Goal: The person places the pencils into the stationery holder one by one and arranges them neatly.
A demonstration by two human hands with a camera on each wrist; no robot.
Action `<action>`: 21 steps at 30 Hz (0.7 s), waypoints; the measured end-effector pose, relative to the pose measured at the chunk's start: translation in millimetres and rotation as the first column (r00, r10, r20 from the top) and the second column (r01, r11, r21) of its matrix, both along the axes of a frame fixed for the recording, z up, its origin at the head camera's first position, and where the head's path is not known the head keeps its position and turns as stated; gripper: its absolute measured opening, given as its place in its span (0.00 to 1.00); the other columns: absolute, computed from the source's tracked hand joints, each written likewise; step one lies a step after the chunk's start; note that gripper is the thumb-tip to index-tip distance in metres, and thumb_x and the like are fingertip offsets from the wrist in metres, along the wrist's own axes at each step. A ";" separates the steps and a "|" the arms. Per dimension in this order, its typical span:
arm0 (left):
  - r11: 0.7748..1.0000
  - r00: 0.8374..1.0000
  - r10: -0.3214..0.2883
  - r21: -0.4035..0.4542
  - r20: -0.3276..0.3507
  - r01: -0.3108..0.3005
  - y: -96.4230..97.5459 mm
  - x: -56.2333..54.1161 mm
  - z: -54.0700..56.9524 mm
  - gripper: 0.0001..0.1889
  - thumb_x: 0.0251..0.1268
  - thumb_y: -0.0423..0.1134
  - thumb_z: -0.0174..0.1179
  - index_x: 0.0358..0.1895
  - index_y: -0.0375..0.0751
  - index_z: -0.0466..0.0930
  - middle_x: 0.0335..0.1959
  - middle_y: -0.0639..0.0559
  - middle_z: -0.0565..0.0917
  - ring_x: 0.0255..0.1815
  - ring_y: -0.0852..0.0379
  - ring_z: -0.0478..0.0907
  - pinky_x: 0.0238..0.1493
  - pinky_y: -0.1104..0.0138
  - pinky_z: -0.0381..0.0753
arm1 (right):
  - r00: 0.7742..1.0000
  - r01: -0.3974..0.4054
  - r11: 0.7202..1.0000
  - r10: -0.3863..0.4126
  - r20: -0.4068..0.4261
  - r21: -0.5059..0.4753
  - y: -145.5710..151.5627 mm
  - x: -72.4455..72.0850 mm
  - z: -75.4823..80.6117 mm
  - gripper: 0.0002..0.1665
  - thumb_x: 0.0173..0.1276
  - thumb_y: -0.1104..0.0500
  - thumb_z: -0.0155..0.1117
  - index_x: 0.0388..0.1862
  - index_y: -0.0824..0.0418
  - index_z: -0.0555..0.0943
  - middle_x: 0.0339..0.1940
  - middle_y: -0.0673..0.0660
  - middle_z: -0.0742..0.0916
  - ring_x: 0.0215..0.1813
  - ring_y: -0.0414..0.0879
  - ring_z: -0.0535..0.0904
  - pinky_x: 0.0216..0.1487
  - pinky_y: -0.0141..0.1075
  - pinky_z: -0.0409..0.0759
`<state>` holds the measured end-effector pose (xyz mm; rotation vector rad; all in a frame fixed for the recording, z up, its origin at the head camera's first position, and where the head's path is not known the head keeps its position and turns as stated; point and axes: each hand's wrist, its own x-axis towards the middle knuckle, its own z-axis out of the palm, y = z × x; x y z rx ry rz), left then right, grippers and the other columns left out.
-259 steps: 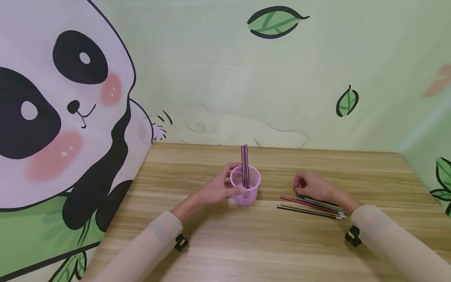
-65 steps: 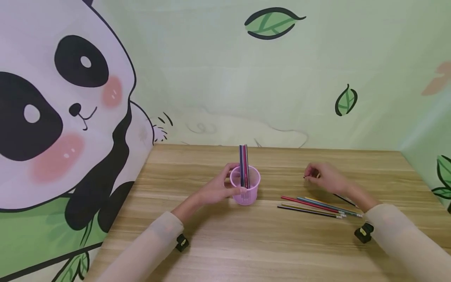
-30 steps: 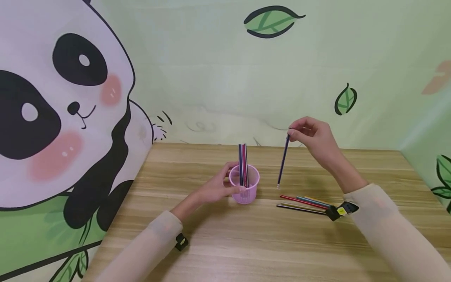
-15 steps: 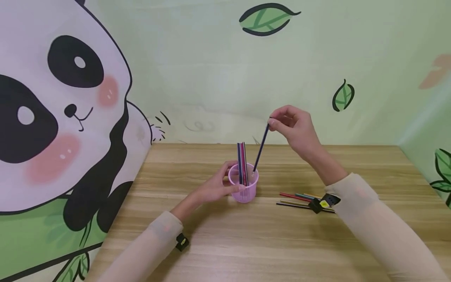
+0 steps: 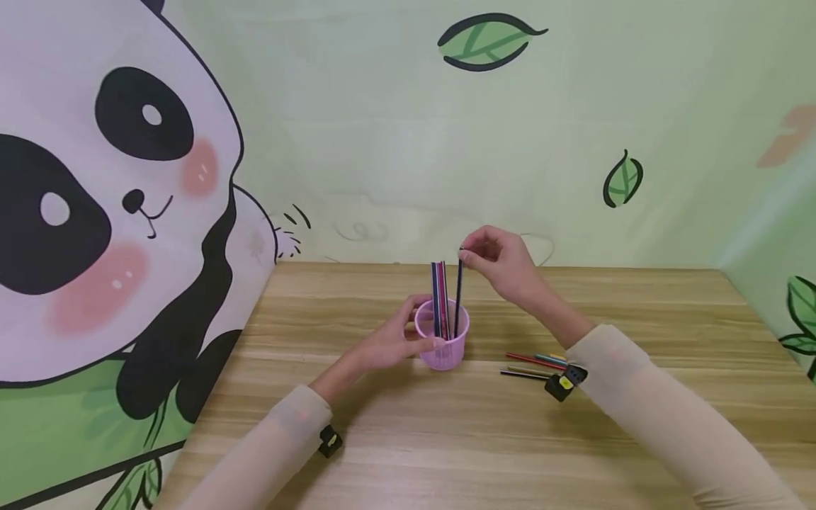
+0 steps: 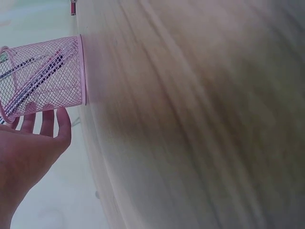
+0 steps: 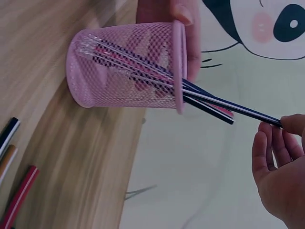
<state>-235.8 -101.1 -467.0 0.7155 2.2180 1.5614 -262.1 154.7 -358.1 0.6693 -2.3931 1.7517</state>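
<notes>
A pink mesh pencil cup (image 5: pixel 448 358) stands upright on the wooden table. My left hand (image 5: pixel 387 345) grips it from the left, thumb on the near side and fingers behind; the left wrist view shows those fingers against the mesh. Several striped pencils (image 5: pixel 439 294) lean together inside the cup. With thumb and fingertips, my right hand (image 5: pixel 500 265) pinches the upper end of a dark blue pencil (image 5: pixel 459 290). Its lower part is inside the cup, beside the others, as the right wrist view confirms; its shaft (image 7: pixel 243 110) slants out over the rim there.
Several loose pencils, among them a red pencil (image 5: pixel 525 357) and a black pencil (image 5: pixel 519 373), lie on the table right of the cup, partly hidden by the right wrist camera (image 5: pixel 562 386). A panda-printed backdrop (image 5: pixel 382 142) rises behind the table.
My right hand picked a dark blue pencil off the table, lifted it, carried it left and lowered its eraser end into the cup. My left hand has kept its grip on the cup.
</notes>
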 end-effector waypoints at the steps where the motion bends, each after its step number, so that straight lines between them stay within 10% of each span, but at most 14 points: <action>1: 1.000 1.000 -0.003 0.002 0.002 0.003 0.3 0.1 -0.4 0.44 0.70 0.48 0.72 0.82 0.55 0.55 0.79 0.47 0.65 0.76 0.41 0.69 0.73 0.48 0.75 | 1.000 0.001 1.000 -0.001 -0.002 0.003 -1.2 -0.3 -2.7 0.08 0.77 0.64 0.68 0.48 0.68 0.82 0.43 0.64 0.88 0.43 0.54 0.85 0.45 0.34 0.87; 21: 1.000 1.000 -0.002 0.017 0.017 0.002 1.9 1.9 -3.1 0.45 0.69 0.50 0.72 0.82 0.58 0.54 0.78 0.48 0.66 0.75 0.41 0.69 0.72 0.49 0.76 | 0.992 0.028 1.000 -0.028 0.123 0.003 -12.1 -11.2 -34.5 0.08 0.78 0.65 0.67 0.49 0.70 0.81 0.44 0.67 0.88 0.43 0.57 0.85 0.43 0.31 0.85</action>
